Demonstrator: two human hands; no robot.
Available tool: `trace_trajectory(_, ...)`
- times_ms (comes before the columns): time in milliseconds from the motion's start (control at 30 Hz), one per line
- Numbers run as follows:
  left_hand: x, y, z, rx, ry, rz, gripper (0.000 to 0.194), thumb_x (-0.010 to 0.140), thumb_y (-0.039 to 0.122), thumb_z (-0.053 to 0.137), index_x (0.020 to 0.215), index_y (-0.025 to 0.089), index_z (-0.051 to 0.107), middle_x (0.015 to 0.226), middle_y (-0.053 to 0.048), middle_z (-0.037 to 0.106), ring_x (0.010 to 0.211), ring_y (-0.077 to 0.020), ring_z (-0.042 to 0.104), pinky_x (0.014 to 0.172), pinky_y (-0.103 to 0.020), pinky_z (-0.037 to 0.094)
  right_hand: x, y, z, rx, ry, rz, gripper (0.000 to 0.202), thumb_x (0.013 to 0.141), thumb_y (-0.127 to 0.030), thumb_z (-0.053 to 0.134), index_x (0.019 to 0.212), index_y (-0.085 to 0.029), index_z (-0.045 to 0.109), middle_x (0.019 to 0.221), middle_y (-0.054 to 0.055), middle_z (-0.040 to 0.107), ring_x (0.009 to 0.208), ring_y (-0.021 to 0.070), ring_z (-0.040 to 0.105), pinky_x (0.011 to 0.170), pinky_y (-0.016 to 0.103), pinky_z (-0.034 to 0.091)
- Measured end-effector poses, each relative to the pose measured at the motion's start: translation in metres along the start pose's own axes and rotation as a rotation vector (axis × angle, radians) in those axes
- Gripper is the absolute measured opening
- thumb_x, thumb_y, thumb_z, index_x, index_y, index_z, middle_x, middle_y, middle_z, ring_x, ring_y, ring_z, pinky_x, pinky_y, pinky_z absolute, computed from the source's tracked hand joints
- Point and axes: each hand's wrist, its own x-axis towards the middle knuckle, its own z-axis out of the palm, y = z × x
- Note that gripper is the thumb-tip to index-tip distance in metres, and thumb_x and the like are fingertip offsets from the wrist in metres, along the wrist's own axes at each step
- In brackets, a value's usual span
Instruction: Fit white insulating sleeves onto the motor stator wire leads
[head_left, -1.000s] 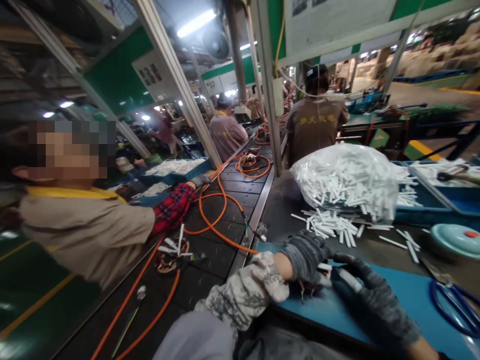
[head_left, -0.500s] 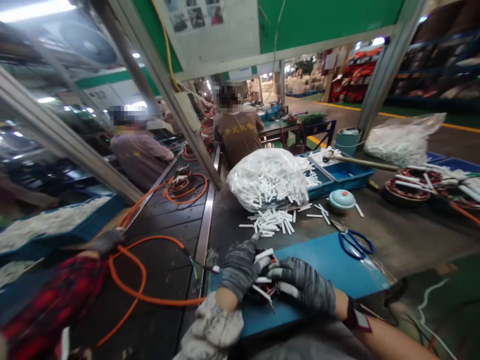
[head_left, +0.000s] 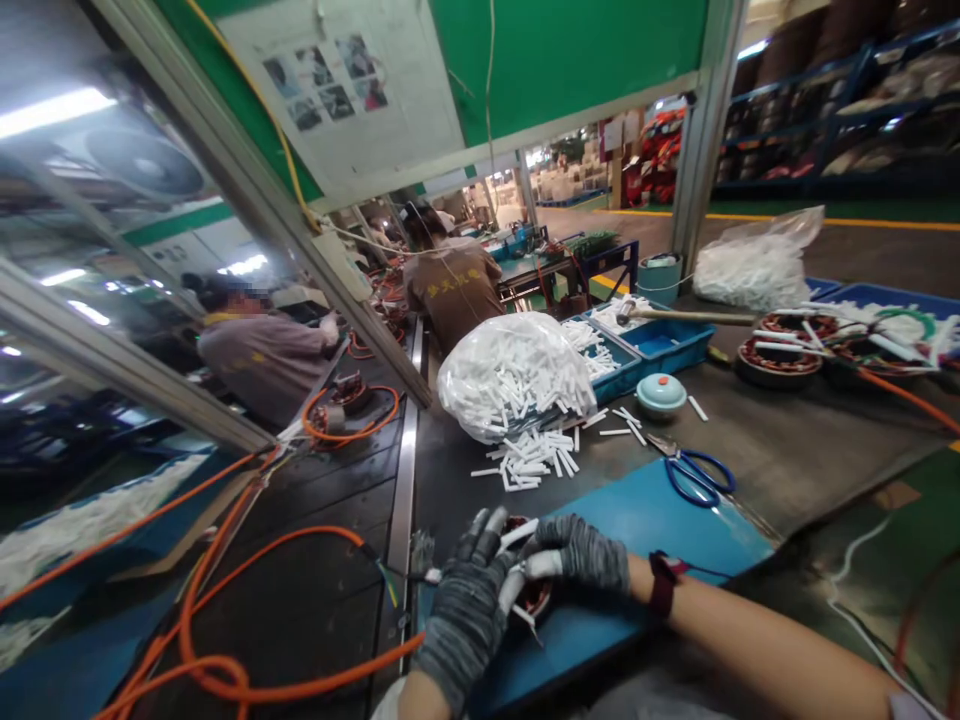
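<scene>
At left, see orange cable [head_left: 330, 686] looped on the dark conveyor [head_left: 300, 598]. Rest left hand [head_left: 466, 612] against the wound coil [head_left: 537, 598] on the blue mat [head_left: 637, 505] — thumb and fingers apart. Bend right hand [head_left: 581, 552] over its other side — cannot tell whether pinching anything. Farther right, find blue-handled scissors [head_left: 701, 478] on the mat.
</scene>
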Motion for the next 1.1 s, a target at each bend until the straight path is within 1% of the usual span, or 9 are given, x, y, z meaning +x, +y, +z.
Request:
trace_trajectory(167,-0.013,-0.006,0.004,-0.109,0.086,0.022,0.043,0.093,0.026,0.059,0.135,0.028,0.067,0.147,-0.008,0.060,0.141,-0.0299,0.052,0.112,-0.053,0.050,0.003,-0.008,-0.010,-0.081,-0.105,-0.004,0.046,0.074,-0.060,0.080,0.094,-0.018,0.082,0.090,0.006,0.078,0.091,0.0228,0.071,0.089,0.037,0.056)
trace_trajectory(300,-0.007,-0.009,-0.015,-0.326,-0.037,-0.036,0.035,0.095,0.026,0.056,0.125,0.030,0.073,0.147,-0.005,0.060,0.147,-0.0295,0.043,0.122,-0.057,0.037,0.005,-0.008,-0.013,-0.113,-0.133,-0.034,0.047,0.074,-0.061,0.080,0.094,-0.019,0.082,0.094,0.005,0.078,0.094,0.0237,0.072,0.092,0.038,0.056)
trace_trajectory(433,0.005,-0.007,-0.027,-0.707,-0.210,-0.160,0.034,0.092,0.035,0.063,0.124,0.024,0.072,0.139,-0.011,0.065,0.139,-0.0275,0.052,0.117,-0.047,0.045,0.002,-0.004,-0.015,-0.099,-0.140,-0.021,0.043,0.078,-0.058,0.079,0.099,-0.020,0.081,0.103,0.006,0.079,0.099,0.0233,0.071,0.097,0.039,0.054)
trace_trajectory(600,0.011,0.003,-0.020,-1.402,-0.264,-0.342,0.071,0.081,0.057,0.072,0.140,0.023,0.054,0.130,-0.014,0.067,0.116,-0.0303,0.068,0.099,-0.051,0.055,-0.003,-0.001,-0.023,-0.154,-0.081,-0.014,0.039,0.080,-0.052,0.080,0.102,-0.020,0.080,0.104,0.006,0.079,0.099,0.0230,0.072,0.096,0.039,0.055)
trace_trajectory(667,0.012,0.006,-0.015,-1.622,-0.281,-0.339,0.078,0.076,0.054,0.078,0.141,0.023,0.049,0.133,-0.015,0.065,0.116,-0.0304,0.068,0.099,-0.050,0.055,-0.004,-0.001,-0.026,-0.189,-0.069,-0.002,0.038,0.079,-0.050,0.081,0.102,-0.020,0.080,0.104,0.006,0.079,0.098,0.0234,0.072,0.094,0.039,0.056)
trace_trajectory(733,0.012,0.007,-0.012,-1.700,-0.276,-0.334,0.078,0.074,0.049,0.081,0.139,0.022,0.048,0.134,-0.014,0.065,0.117,-0.0295,0.067,0.101,-0.049,0.054,-0.005,-0.001,-0.026,-0.224,-0.065,0.007,0.038,0.080,-0.051,0.080,0.103,-0.020,0.080,0.105,0.006,0.079,0.099,0.0239,0.072,0.093,0.039,0.056)
trace_trajectory(867,0.011,0.001,-0.017,-1.503,-0.300,-0.283,0.063,0.082,0.048,0.071,0.136,0.020,0.054,0.133,-0.014,0.065,0.116,-0.0276,0.067,0.101,-0.047,0.054,-0.010,-0.005,-0.018,-0.360,-0.011,-0.041,0.036,0.087,-0.051,0.073,0.105,-0.020,0.079,0.106,0.006,0.079,0.097,0.0235,0.071,0.091,0.040,0.056)
trace_trajectory(1000,0.015,0.001,-0.031,-0.840,-0.334,-0.108,0.032,0.092,0.044,0.060,0.093,0.017,0.077,0.140,-0.012,0.060,0.131,-0.0298,0.055,0.116,-0.047,0.041,-0.019,-0.014,-0.010,-0.589,-0.007,-0.111,0.031,0.095,-0.046,0.065,0.114,-0.022,0.075,0.111,0.007,0.076,0.101,0.0226,0.069,0.097,0.041,0.052)
trace_trajectory(1100,0.029,0.017,-0.031,-0.456,-0.358,-0.084,0.031,0.095,0.042,0.061,0.094,0.017,0.080,0.136,-0.010,0.063,0.134,-0.0300,0.051,0.121,-0.048,0.034,-0.025,-0.017,-0.018,-0.590,-0.005,-0.108,0.036,0.095,-0.045,0.065,0.122,-0.020,0.067,0.113,0.008,0.072,0.103,0.0219,0.066,0.095,0.040,0.052)
